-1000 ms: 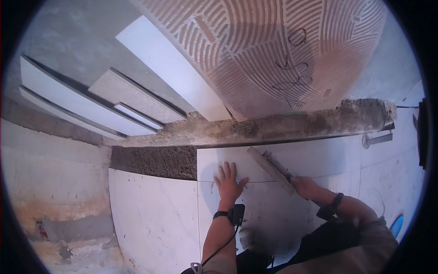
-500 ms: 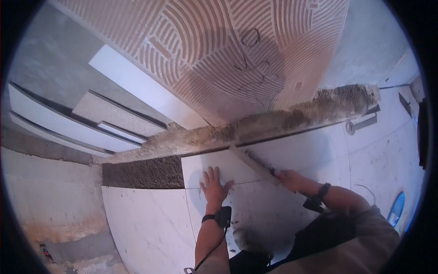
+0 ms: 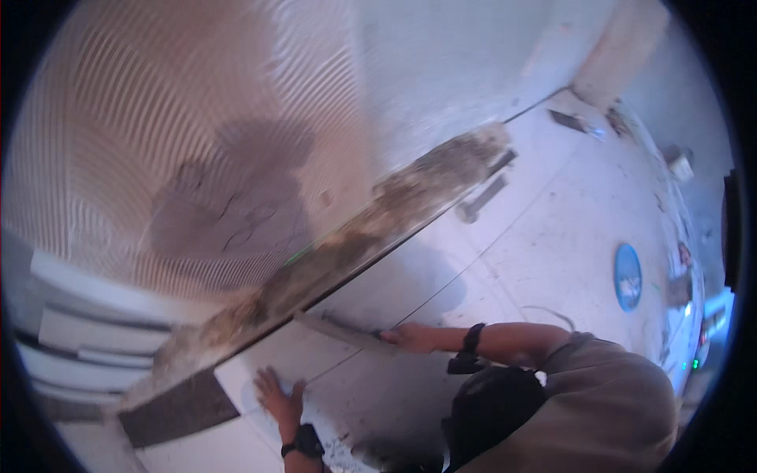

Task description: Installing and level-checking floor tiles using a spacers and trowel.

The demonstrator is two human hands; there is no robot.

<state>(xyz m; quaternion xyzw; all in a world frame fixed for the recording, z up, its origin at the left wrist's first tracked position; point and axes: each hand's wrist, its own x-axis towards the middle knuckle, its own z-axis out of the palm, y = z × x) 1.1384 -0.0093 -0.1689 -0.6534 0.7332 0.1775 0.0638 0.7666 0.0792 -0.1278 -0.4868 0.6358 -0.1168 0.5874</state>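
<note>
My left hand (image 3: pixel 281 398) lies flat with fingers spread on a pale floor tile (image 3: pixel 319 359), near the tile's left end. My right hand (image 3: pixel 412 337) is closed around the handle of a trowel (image 3: pixel 337 331). The trowel's long, narrow metal blade lies across the same tile and reaches toward the gap along the wall. Left of that tile shows a dark, rough strip of bare bed (image 3: pixel 185 406).
Combed adhesive (image 3: pixel 189 158) covers a panel leaning ahead, above a rough mortar ledge (image 3: pixel 378 217). Tile pieces (image 3: pixel 98 339) lean at the left. Another flat metal tool (image 3: pixel 482 199) lies farther along the floor. A blue oval object (image 3: pixel 628 276) rests at the right.
The view has swung to the right, so the scene sits lower and farther left. My left hand stays flat on the tile, and my right hand still grips the trowel.
</note>
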